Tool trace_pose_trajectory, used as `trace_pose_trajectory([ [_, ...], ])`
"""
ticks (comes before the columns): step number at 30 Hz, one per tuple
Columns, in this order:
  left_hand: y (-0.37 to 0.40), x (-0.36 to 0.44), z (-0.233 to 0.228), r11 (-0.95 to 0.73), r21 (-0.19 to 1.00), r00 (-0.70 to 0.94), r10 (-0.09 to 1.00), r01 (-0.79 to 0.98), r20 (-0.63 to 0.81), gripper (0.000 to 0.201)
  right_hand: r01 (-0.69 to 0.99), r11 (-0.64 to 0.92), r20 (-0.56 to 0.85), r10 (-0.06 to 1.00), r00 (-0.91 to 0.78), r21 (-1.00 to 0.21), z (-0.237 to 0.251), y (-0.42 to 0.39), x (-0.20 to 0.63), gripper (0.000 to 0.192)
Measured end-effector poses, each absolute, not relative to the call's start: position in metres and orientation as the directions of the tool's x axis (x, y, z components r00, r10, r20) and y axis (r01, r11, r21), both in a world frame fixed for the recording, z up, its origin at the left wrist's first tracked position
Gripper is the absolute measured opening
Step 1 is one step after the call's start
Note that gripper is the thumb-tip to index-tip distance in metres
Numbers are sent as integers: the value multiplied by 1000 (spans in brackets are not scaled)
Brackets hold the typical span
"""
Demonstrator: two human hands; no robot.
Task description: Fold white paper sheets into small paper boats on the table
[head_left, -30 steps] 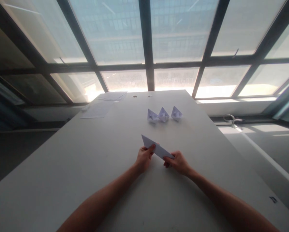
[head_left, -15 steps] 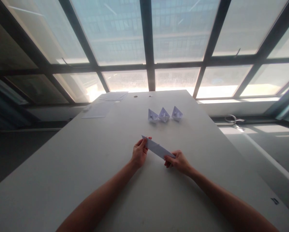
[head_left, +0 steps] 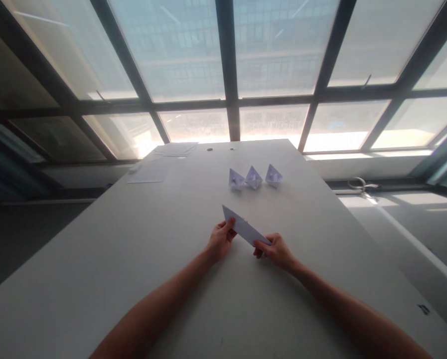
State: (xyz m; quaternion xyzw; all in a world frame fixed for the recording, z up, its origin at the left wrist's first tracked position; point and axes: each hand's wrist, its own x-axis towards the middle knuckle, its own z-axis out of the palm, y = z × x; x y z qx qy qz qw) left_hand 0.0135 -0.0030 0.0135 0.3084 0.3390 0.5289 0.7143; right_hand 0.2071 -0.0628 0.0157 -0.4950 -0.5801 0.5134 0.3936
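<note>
Pinching folded paper (head_left: 245, 230) between both hands, apparently off table (head_left: 96, 259)

Long white table (head_left: 96, 259), dark-framed window wall (head_left: 226, 70), bright daylight

Two bare forearms enter from the lower edge of the head view, uncovered from the frame's border to the wrists, with no sleeve, cuff or glove showing on either. The left hand (head_left: 220, 240) and the right hand (head_left: 276, 250) are likewise bare. No watch, bracelet or ring can be made out at this size, and the fingernails are too small to describe. Backlight from the windows leaves both arms in soft shadow.
</note>
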Motion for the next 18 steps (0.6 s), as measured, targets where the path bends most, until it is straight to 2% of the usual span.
trace_pose_trajectory([
  [7,9,2,11,210,773,130,978,-599,-165,37,182,-48,-79,983,-167,-982,11,-63,207,40],
  [10,0,9,12,233,802,184,971,-550,-155,49,221,-46,-62,996,-65,-974,5,-63,205,44],
  [14,-19,25,16,159,894,191,978,-419,-85,53,407,40,52,998,20,-913,3,-65,204,47],
  [18,-28,32,17,165,927,283,957,-337,-68,46,644,188,222,975,-28,-742,9,-69,205,46],
])
